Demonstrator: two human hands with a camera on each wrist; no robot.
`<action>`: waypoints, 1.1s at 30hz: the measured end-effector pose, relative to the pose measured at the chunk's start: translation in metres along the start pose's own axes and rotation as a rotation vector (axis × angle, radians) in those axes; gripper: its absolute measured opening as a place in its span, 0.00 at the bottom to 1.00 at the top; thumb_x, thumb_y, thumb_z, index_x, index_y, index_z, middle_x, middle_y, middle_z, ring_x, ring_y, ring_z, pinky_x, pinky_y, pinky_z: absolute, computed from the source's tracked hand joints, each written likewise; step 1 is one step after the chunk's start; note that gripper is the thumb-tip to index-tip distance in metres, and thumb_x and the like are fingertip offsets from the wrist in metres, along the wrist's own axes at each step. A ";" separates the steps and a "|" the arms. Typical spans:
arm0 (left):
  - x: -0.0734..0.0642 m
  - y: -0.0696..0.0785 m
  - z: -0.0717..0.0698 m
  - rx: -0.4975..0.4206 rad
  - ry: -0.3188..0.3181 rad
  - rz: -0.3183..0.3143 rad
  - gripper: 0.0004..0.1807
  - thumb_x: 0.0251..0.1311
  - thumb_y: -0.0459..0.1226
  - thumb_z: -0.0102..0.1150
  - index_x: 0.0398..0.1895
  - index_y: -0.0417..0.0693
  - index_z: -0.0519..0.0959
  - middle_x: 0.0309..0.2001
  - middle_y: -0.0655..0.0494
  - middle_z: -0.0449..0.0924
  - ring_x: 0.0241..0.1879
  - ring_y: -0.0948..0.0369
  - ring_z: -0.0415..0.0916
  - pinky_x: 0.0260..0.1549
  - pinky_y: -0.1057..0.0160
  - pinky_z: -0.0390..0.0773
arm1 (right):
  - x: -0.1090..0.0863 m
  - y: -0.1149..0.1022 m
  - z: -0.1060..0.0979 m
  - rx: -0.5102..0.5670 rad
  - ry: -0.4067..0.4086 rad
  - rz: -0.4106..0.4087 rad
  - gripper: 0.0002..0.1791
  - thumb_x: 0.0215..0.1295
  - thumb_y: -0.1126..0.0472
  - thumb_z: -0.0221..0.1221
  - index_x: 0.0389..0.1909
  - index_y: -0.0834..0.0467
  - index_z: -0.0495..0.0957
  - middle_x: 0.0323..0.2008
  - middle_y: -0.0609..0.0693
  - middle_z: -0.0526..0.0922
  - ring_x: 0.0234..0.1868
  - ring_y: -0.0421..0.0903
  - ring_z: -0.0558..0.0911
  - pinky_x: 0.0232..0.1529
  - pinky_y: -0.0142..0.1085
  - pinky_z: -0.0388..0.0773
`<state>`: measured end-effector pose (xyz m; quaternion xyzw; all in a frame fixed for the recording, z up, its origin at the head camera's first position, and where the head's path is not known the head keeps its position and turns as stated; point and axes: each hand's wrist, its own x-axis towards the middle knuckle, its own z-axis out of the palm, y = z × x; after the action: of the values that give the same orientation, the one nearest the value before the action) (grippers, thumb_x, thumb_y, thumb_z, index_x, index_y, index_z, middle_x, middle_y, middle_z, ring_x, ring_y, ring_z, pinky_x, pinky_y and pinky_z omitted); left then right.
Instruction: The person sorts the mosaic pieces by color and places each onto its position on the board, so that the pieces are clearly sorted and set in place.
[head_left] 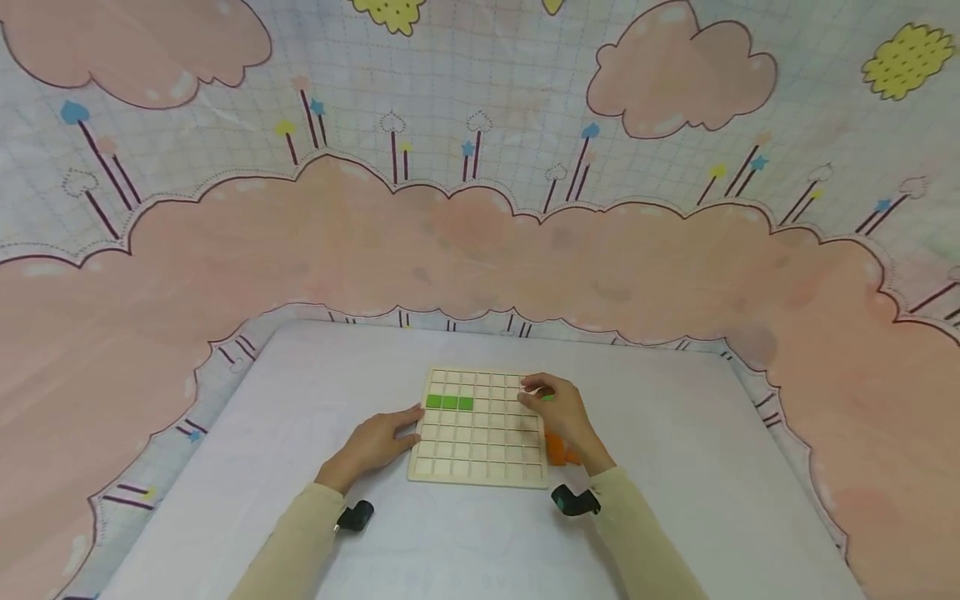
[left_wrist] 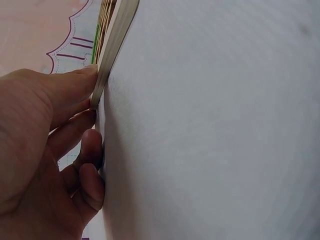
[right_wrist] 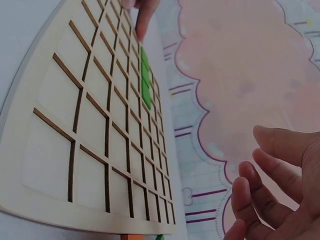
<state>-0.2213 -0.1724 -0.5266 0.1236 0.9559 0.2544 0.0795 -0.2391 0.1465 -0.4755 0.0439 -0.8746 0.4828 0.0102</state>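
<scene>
A pale wooden grid board lies on the white table, its cells marked off by brown lines. Three green square tiles sit side by side in a row at its left side. My left hand touches the board's left edge; thumb and fingertips meet the rim in the left wrist view. Over the right edge hovers my right hand, and the right wrist view shows its fingers loosely bent with nothing between them. Past that hand, a bit of green shows, mostly hidden.
Orange pieces lie against the board's right side, partly under the right forearm. Black wrist cameras are strapped at both sleeves. Behind the white table hangs a cloth printed with clouds.
</scene>
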 end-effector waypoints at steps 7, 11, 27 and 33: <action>-0.001 0.002 0.001 -0.002 0.003 0.017 0.29 0.64 0.45 0.61 0.69 0.54 0.71 0.71 0.59 0.67 0.70 0.46 0.66 0.68 0.41 0.67 | 0.000 0.007 -0.010 0.024 0.033 0.049 0.17 0.64 0.56 0.65 0.52 0.57 0.82 0.47 0.51 0.84 0.48 0.49 0.80 0.43 0.34 0.79; -0.002 0.003 0.000 -0.005 0.000 0.007 0.29 0.64 0.45 0.61 0.69 0.54 0.71 0.71 0.58 0.67 0.70 0.46 0.66 0.68 0.41 0.66 | -0.002 0.009 -0.013 0.015 0.034 0.064 0.17 0.64 0.56 0.65 0.52 0.57 0.81 0.48 0.51 0.84 0.48 0.49 0.79 0.41 0.34 0.80; 0.000 0.001 -0.001 -0.008 -0.010 0.003 0.30 0.65 0.45 0.60 0.70 0.54 0.69 0.72 0.59 0.66 0.71 0.47 0.65 0.69 0.42 0.66 | -0.012 0.027 -0.037 -0.043 0.101 0.062 0.17 0.65 0.57 0.64 0.52 0.59 0.81 0.48 0.55 0.84 0.49 0.51 0.79 0.51 0.38 0.78; -0.001 0.002 -0.003 -0.016 -0.011 -0.005 0.30 0.65 0.45 0.60 0.70 0.53 0.69 0.72 0.58 0.66 0.71 0.46 0.65 0.69 0.42 0.65 | -0.017 0.038 -0.043 -0.050 0.108 0.077 0.15 0.64 0.59 0.64 0.50 0.57 0.82 0.48 0.55 0.84 0.49 0.51 0.80 0.48 0.36 0.78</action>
<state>-0.2206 -0.1720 -0.5231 0.1220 0.9537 0.2610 0.0865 -0.2268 0.2038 -0.4853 -0.0162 -0.8855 0.4627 0.0397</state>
